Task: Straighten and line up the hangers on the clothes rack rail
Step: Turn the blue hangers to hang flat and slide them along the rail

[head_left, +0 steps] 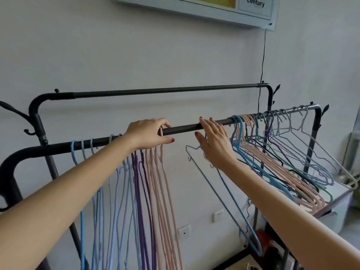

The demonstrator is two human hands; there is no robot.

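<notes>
A black front rail (183, 128) runs across the rack. On its left part hang light blue (97, 211), purple (140, 191) and pink hangers (165, 191), close together and straight. My left hand (150, 133) curls over the rail at the hook of the last pink hanger. My right hand (216, 145) rests against the rail's middle, fingers stretched, with a thin blue-violet hanger (214, 192) held under the palm and dangling off the rail. To the right, a bunch of mixed hangers (272, 152) sits skewed and fanned out.
A second black rail (165, 90) runs higher and behind, bare. Coat hooks (11, 108) stick out at the rack's left post. A black cable (262, 65) drops down the wall from a framed board (194, 8). Wall sockets (218, 215) and a grey box (341, 201) lie below right.
</notes>
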